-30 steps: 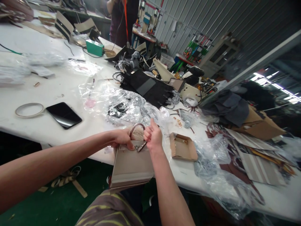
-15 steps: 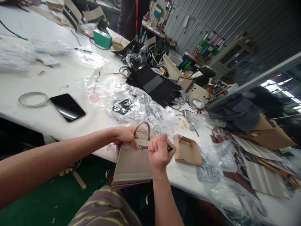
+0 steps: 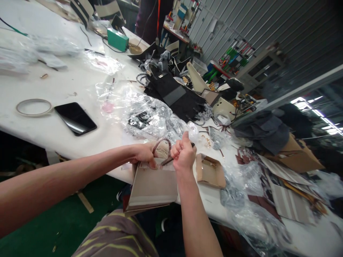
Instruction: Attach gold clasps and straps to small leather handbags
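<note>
A beige handbag rests on my lap against the edge of the white table. My left hand is closed on the bag's top edge, beside its curved brown handle. My right hand is a fist round a thin dark tool whose tip points at the base of the handle. The tool's rear end pokes out past my knuckles.
A small open cardboard box lies just right of my right hand. A black phone and a tape ring lie to the left. Clear plastic bags, black leather pieces and scraps cover the table beyond. A person stands at the far end.
My right hand has turned and risen slightly, tilting the tool upward at the handle's base. My left hand stays on the bag's top edge.
</note>
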Available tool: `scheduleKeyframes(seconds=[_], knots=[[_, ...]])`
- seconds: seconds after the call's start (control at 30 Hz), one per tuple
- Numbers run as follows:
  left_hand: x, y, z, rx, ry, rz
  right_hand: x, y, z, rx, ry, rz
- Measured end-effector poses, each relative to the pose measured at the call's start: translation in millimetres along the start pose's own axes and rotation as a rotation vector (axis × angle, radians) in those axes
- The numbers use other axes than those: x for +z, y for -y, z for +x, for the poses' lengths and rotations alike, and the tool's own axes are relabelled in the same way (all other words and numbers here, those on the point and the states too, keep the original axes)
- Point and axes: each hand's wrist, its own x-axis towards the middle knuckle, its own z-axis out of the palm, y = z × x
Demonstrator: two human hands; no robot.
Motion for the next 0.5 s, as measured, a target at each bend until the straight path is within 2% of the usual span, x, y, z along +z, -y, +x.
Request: scheduleKeyframes(seconds=[0.1, 0.23, 0.4, 0.5], knots=[[-1.2, 2, 1, -0.046, 0.001, 0.007, 9, -5, 2, 0.041, 0.025, -0.042], [-4.0, 3, 5, -0.074, -0.035, 0.055, 17, -7, -6, 0.016, 0.045, -0.094], [-4.8, 5, 7, -0.078, -0.050, 0.057, 13, -12, -26, -0.106, 0.051, -0.136], [-5.0, 6, 8, -0.098, -0.039, 0.039, 3, -23, -42, -0.225, 0.030, -0.068]])
